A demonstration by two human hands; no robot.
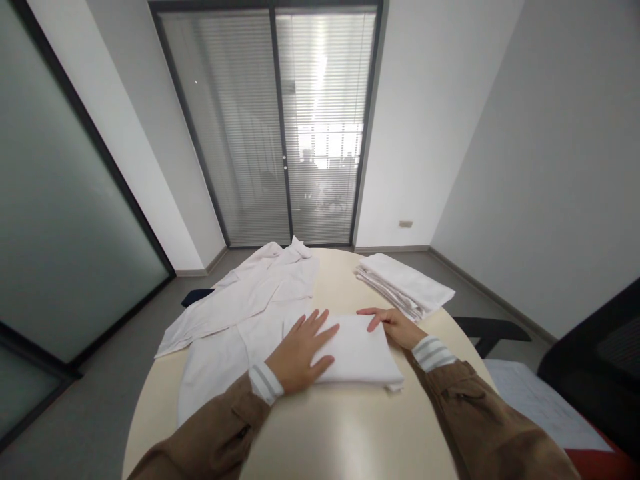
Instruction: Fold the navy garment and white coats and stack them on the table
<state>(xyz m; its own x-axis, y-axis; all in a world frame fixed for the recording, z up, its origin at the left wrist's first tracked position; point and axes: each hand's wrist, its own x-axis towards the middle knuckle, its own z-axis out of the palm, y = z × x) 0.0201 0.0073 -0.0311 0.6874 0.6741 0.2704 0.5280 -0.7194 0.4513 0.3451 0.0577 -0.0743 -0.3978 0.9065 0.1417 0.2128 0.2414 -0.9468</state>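
A folded white cloth point(357, 353) lies near the middle of the round table. My left hand point(303, 350) rests flat on its left part, palm down with the fingers spread. At the cloth's far right corner, my right hand point(395, 327) grips the edge between thumb and fingers; part of those fingers is hidden. Spread out to the left are loose white garments point(250, 293), overlapping and wrinkled, one reaching to the table's far edge. A stack of folded white cloths point(405, 283) sits at the far right.
The cream round table point(350, 433) carries all the white cloth. To the right stands a black chair point(600, 360), with a paper-like white sheet point(545, 400) and something red point(595, 463) near it. Beyond the table is a glass partition with blinds point(320, 133).
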